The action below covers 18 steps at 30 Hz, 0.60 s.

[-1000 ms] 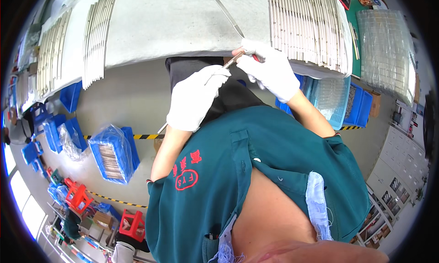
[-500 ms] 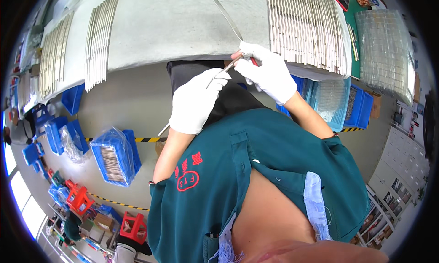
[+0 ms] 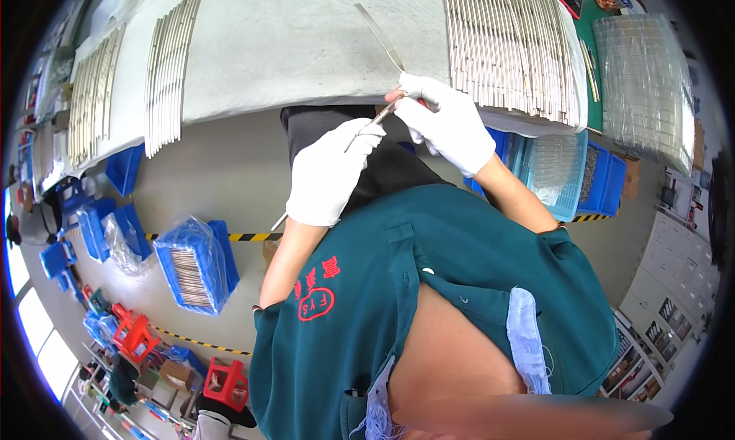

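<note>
My left hand (image 3: 331,172), in a white glove, is closed around a slim metal rod (image 3: 385,112). The rod slants up to the right toward my other hand, and its lower end comes out by my left wrist. My right hand (image 3: 448,126), also white-gloved with one fingertip bare, pinches near the rod's upper end. From its fingers a thin, flat metal strip (image 3: 377,34) runs up and left over the table. A small red piece shows in the right palm; whether it belongs to the strip I cannot tell.
On the grey-white covered table (image 3: 306,49), rows of metal rods lie at right (image 3: 509,49) and at left (image 3: 170,72). Clear plastic trays (image 3: 643,88) stack at far right. Blue bins (image 3: 601,183) stand below right; a plastic-wrapped blue crate (image 3: 191,268) of rods sits lower left.
Almost nothing differs. The whole view has shifted slightly; both hands keep the same hold on the rod and the strip.
</note>
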Motion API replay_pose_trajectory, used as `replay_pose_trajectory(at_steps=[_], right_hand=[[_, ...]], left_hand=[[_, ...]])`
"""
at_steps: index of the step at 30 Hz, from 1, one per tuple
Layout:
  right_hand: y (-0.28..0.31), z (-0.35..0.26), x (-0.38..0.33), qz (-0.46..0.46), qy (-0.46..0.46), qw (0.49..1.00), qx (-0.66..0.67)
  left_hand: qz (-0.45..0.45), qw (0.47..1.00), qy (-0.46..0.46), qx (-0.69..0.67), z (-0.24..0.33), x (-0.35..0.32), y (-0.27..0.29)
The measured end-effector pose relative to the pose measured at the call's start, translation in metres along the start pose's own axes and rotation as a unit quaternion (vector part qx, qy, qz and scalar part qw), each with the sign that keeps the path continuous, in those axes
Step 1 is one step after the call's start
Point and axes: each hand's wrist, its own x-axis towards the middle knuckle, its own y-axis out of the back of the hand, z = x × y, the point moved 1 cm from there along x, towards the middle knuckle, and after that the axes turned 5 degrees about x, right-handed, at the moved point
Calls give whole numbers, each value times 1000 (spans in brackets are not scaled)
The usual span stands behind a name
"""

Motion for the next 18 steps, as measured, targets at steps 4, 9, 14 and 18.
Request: replay_pose_trajectory(at_steps=[4,9,14,18], right_hand=[[1,-4,-1,-4,-17,1000,6],[2,4,3,23,62,996,-60],[1,-6,0,15,8,998,-57],[4,2,1,18,61,994,-93]], left_hand=[[33,994,-66,76,-5,-1,-2],[136,960,-136,204,-1,2,-2],[135,952,-123,246,-1,1,0],[136,951,-131,244,-1,2,-1]])
